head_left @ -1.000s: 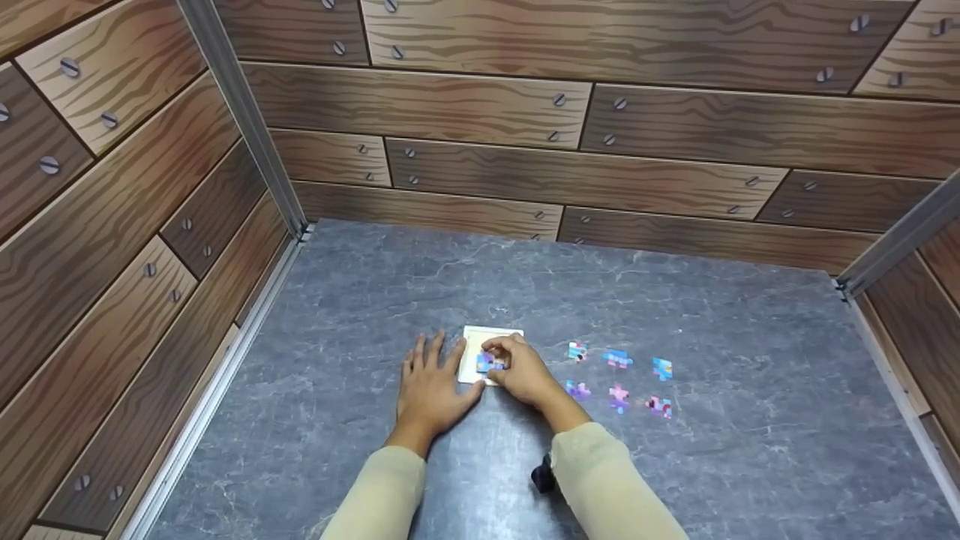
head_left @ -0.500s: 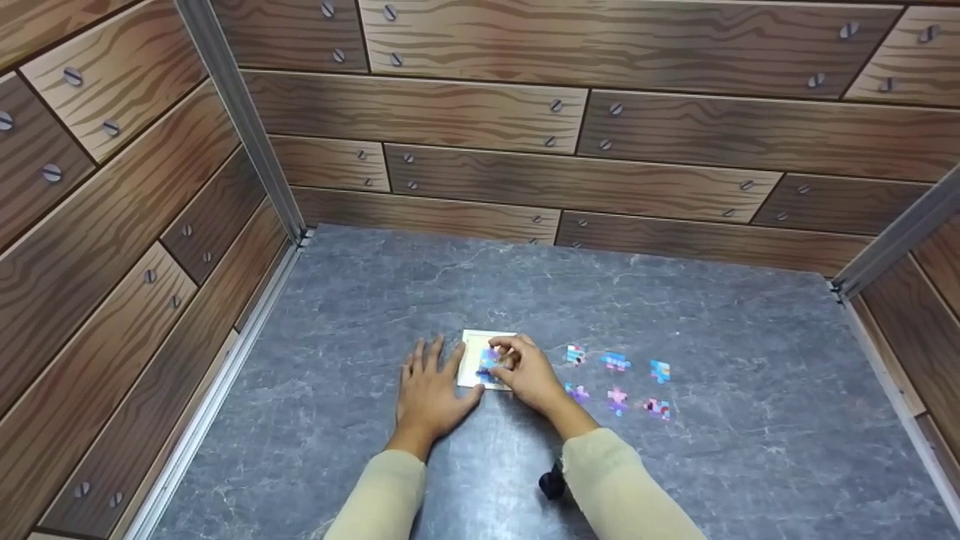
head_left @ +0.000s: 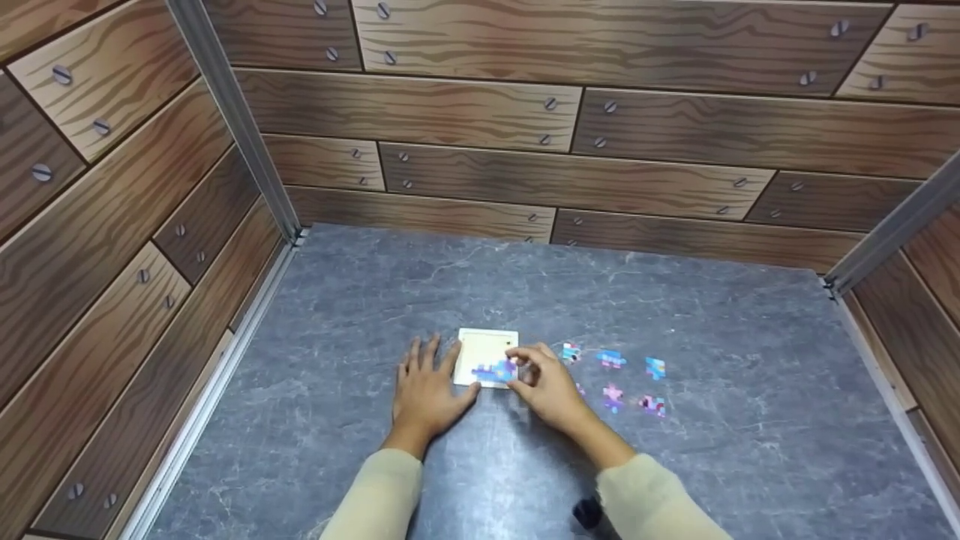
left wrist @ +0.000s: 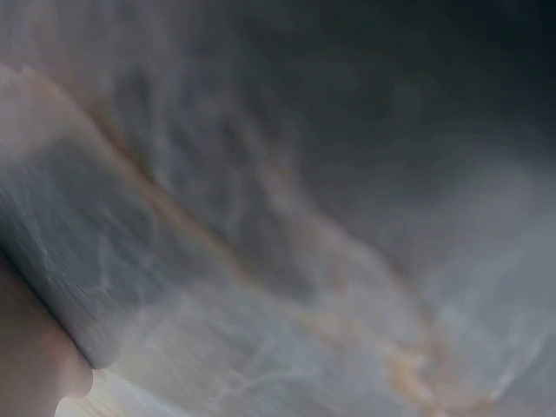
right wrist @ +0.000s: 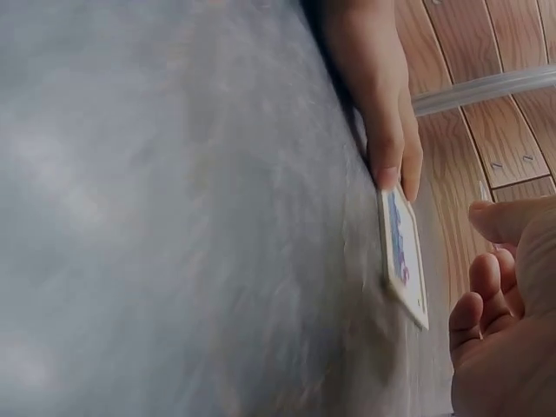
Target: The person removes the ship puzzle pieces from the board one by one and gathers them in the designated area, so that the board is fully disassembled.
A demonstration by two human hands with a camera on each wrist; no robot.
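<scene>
A shallow pale puzzle tray point(head_left: 486, 341) lies on the table, with blue and purple jigsaw pieces point(head_left: 489, 372) along its near side. My left hand point(head_left: 427, 397) rests flat at the tray's left, fingers spread, thumb at its near corner. Over the tray's right edge, my right hand point(head_left: 551, 386) pinches a purplish puzzle piece point(head_left: 511, 367) between thumb and index finger, partly covered by the fingers. The right wrist view has the tray point(right wrist: 405, 252) edge-on, with my curled right fingers point(right wrist: 486, 274) in front. In the left wrist view, only some skin and blurred surface appear.
Several loose puzzle pieces lie to the right in two rows, among them a blue one point(head_left: 611, 358), a pink one point(head_left: 613, 397) and a red-pink one point(head_left: 652, 405). A black object point(head_left: 587, 514) is beside the right sleeve. Wood-patterned walls point(head_left: 465, 169) enclose the grey table.
My right hand has shifted to the right, from over the tray's middle to its right edge, uncovering more of the tray and the near-side pieces. The left hand has stayed in place.
</scene>
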